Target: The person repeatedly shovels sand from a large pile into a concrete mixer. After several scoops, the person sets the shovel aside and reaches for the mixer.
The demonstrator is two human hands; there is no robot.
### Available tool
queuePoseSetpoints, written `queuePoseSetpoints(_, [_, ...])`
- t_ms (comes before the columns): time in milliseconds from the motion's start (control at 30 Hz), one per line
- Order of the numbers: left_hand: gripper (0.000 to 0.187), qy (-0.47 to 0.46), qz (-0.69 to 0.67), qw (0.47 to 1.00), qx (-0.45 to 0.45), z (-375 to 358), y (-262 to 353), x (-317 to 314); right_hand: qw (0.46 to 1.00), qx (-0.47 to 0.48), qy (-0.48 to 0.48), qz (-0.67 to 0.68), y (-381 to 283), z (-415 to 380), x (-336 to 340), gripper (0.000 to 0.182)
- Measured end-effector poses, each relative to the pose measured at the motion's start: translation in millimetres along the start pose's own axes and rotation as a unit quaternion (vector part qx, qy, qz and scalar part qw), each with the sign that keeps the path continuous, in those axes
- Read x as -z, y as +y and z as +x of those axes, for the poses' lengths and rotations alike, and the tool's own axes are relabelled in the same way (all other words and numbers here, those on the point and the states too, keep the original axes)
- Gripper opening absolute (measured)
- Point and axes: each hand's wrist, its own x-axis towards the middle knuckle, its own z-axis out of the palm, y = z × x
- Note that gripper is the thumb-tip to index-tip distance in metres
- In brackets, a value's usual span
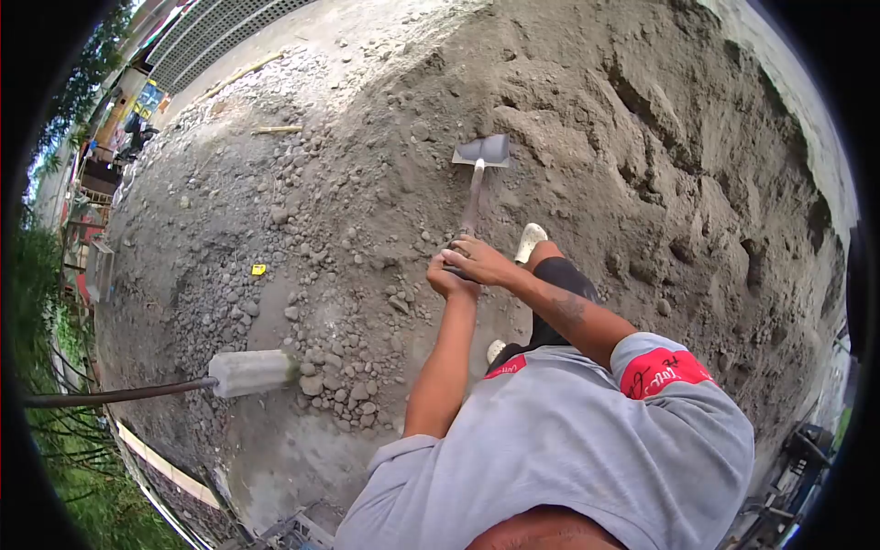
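A shovel (474, 197) points away from me, its metal blade (483, 149) resting against the grey sand pile (587, 119). My left hand (452, 279) is closed around the handle end. My right hand (483, 261) overlaps it, also closed on the handle. Exactly how the fingers wrap the grip is partly hidden. The blade's face shows mostly bare metal. Just right of the handle is one of my light-coloured shoes (530, 242), and the other shoe (496, 350) shows below my hands.
Loose stones (344, 380) cover the ground to the left. A pale block (249, 373) on a dark rod (119, 394) juts in at lower left. A small yellow object (258, 269) lies on the gravel, and a stick (277, 129) farther up. A lattice panel (220, 41) stands behind.
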Motion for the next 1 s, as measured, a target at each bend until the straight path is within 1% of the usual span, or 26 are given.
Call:
queuePoseSetpoints(33, [0.015,-0.166,0.025,0.986,0.011,23.3,-6.3,9.1,0.984,-0.116,-0.086,-0.103,-58.2,0.7,37.7,0.053])
queuePoseSetpoints(100, [0.023,-0.115,0.036,0.993,0.01,15.1,-9.5,-25.1,0.977,-0.11,-0.144,-0.117,-57.7,19.6,61.0,0.047])
queuePoseSetpoints(133, [0.023,-0.111,0.034,0.993,0.012,8.8,-7.3,-28.1,0.976,-0.113,-0.147,-0.117,-60.5,18.7,66.4,0.047])
queuePoseSetpoints(200, [0.025,-0.19,-0.036,0.979,0.065,9.7,1.3,-49.8,0.996,-0.018,-0.06,-0.059,-65.1,35.2,81.6,0.045])
queuePoseSetpoints(233, [0.025,-0.159,-0.01,0.986,0.058,10.8,2.7,-63.4,0.995,-0.038,-0.075,-0.06,-63.2,45.0,85.0,0.042])
queuePoseSetpoints(300, [0.026,-0.08,0.01,0.997,0.004,28.3,-3.2,-109.0,0.995,-0.021,-0.051,-0.079,-38.0,84.4,86.7,0.04])
queuePoseSetpoints(333, [0.025,-0.056,-0.028,0.997,-0.055,57.5,-19.8,-110.3,0.989,-0.032,-0.095,-0.107,-6.8,113.4,78.0,0.039])
queuePoseSetpoints(367, [0.022,-0.082,-0.095,0.992,-0.03,78.8,-28.5,-109.9,0.987,-0.061,-0.095,-0.111,4.4,127.3,80.3,0.04])
queuePoseSetpoints(400, [0.019,-0.075,-0.092,0.992,-0.046,99.5,-42.3,-112.9,0.989,-0.041,-0.065,-0.122,5.8,127.0,91.1,0.039])
queuePoseSetpoints(433, [0.016,-0.038,-0.054,0.996,-0.056,93.8,-52.3,-117.6,0.984,-0.065,-0.015,-0.166,-2.6,112.4,102.3,0.039])
queuePoseSetpoints(467, [0.016,-0.022,-0.017,0.999,-0.045,63.7,-54.8,-126.2,0.972,-0.031,0.018,-0.231,38.3,105.1,97.8,0.039])
queuePoseSetpoints(500, [0.016,-0.048,0.055,0.996,-0.048,85.4,-65.9,-113.2,0.989,-0.045,-0.007,-0.144,19.1,81.3,109.2,0.037])
queuePoseSetpoints(567, [0.019,-0.036,0.022,0.999,0.026,72.7,-44.7,-89.0,0.993,-0.03,-0.008,-0.116,-13.0,36.1,105.5,0.038])
queuePoseSetpoints(600, [0.021,-0.034,-0.016,0.998,0.047,78.2,-34.2,-68.0,0.997,-0.029,-0.049,-0.049,15.1,25.4,84.0,0.04])
queuePoseSetpoints(633, [0.022,-0.026,-0.049,0.996,0.067,80.9,-27.0,-42.5,0.999,-0.017,-0.037,-0.032,9.2,6.3,73.6,0.041])
queuePoseSetpoints(667, [0.022,-0.013,-0.038,0.997,0.068,73.4,-24.3,-24.7,0.998,-0.021,-0.031,-0.049,-15.0,-15.7,72.5,0.04])
queuePoseSetpoints(700, [0.022,-0.002,-0.027,0.997,0.069,65.4,-22.6,-14.7,0.998,-0.011,-0.035,-0.046,-13.9,-34.8,64.1,0.039])
queuePoseSetpoints(767, [0.022,0.028,-0.008,0.998,0.062,26.2,-22.3,-8.5,0.996,0.056,0.011,-0.073,-14.7,-69.3,61.4,0.038])
queuePoseSetpoints(833, [0.022,0.005,-0.013,0.998,0.064,-7.3,-26.4,1.6,0.998,0.025,0.013,-0.052,-12.2,-104.8,71.2,0.039])
queuePoseSetpoints(900, [0.026,0.049,0.029,0.998,0.03,-64.6,-22.3,-4.4,0.999,0.0,0.021,-0.039,0.0,-142.2,94.4,0.04])
queuePoseSetpoints(933, [0.025,0.008,0.071,0.997,0.015,-65.8,-19.4,-10.1,0.995,-0.093,0.022,0.015,11.1,-165.3,97.4,0.04])
queuePoseSetpoints(967, [0.024,-0.035,0.11,0.993,0.0,-64.8,-17.7,-18.1,0.981,-0.184,0.024,0.066,25.5,-179.8,102.2,0.041])
queuePoseSetpoints(1000, [0.025,-0.056,0.193,0.979,-0.041,-60.2,-16.4,-37.6,0.975,-0.209,0.048,0.064,42.8,-194.0,101.9,0.042])
